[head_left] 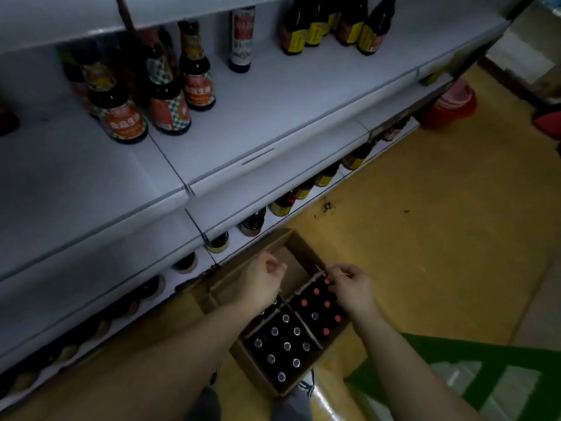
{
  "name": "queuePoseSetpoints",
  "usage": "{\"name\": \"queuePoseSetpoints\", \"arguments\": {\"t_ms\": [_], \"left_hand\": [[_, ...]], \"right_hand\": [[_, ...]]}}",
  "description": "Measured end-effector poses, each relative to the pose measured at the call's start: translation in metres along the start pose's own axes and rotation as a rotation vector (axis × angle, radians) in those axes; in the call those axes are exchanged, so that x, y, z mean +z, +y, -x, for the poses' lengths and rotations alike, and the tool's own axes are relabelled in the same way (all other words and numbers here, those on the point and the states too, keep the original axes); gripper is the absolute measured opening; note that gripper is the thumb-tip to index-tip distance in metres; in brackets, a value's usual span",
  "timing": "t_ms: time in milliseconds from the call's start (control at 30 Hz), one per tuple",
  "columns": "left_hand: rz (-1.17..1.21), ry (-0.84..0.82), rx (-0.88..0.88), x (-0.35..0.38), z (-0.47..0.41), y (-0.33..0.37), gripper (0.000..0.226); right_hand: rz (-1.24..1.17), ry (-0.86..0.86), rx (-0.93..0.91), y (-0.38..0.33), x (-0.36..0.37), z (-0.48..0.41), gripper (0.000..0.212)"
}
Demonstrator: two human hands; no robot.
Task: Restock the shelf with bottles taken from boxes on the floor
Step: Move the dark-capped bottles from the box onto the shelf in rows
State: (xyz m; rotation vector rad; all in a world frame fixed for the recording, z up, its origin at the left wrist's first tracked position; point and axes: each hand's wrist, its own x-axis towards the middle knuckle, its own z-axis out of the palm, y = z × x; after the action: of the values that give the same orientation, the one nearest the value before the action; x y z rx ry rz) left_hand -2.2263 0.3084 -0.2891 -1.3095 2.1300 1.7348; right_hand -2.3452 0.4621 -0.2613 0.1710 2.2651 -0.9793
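Hands (261, 284) (352, 287) cover some bottles (287, 344) (grips unclear).

A single wide-angle view, worn on the person's head, looks forward and steeply down from standing height. The shelf (273, 95) runs close along the left, slanting away to the upper right; the floor (440, 223) fills the right. The box (258, 376) lies low at centre, with the left hand (261, 281) and right hand (352, 287) reaching in from the bottom edge.

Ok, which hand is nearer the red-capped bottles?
Right. The right hand pinches the cardboard divider at the far edge of the red-capped bottles; the left hand is over the empty compartment beside them.
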Motion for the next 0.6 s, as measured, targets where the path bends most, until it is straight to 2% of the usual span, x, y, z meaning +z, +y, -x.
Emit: {"name": "queuePoseSetpoints", "arguments": {"t_ms": [200, 367, 533, 600], "left_hand": [[0.02, 0.168, -0.131, 0.034, 0.004, -0.019, 0.02], [0.197, 0.265, -0.233, 0.08, 0.011, -0.054, 0.018], [0.241, 0.354, -0.29, 0.115, -0.001, -0.095, 0.013], [0.259, 0.381, -0.301, 0.126, -0.015, -0.116, 0.013]], "right_hand": [[0.115, -0.152, -0.081, 0.029, 0.0, -0.044, 0.026], [0.19, -0.282, -0.121, 0.063, 0.015, -0.079, 0.02], [0.291, -0.365, -0.128, 0.103, 0.042, -0.109, 0.039], [0.362, -0.374, -0.132, 0.119, 0.056, -0.123, 0.038]]}}
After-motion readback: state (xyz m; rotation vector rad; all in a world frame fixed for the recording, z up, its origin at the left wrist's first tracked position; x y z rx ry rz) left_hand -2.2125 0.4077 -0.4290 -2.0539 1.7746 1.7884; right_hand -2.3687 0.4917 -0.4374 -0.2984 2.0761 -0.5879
